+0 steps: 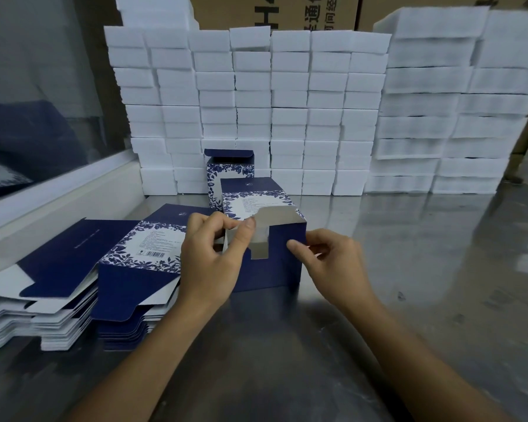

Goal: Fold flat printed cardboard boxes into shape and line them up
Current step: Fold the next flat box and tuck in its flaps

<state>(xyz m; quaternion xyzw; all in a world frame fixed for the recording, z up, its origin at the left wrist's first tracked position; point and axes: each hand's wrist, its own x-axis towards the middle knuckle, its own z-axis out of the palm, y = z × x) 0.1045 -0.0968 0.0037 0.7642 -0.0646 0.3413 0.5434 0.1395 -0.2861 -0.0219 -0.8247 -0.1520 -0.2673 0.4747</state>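
At frame centre, left hand (209,257) and right hand (329,257) pinch the navy printed cardboard box (275,263); light, thin, creasable, so best held at edges.

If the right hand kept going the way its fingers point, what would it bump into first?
The right hand points left, its fingertips already on the blue box being folded. So it would push into that box's side first; beyond that is probably the left hand.

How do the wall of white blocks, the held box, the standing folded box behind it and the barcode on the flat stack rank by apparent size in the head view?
1. wall of white blocks
2. held box, enlarged by nearness
3. standing folded box, partly hidden
4. barcode
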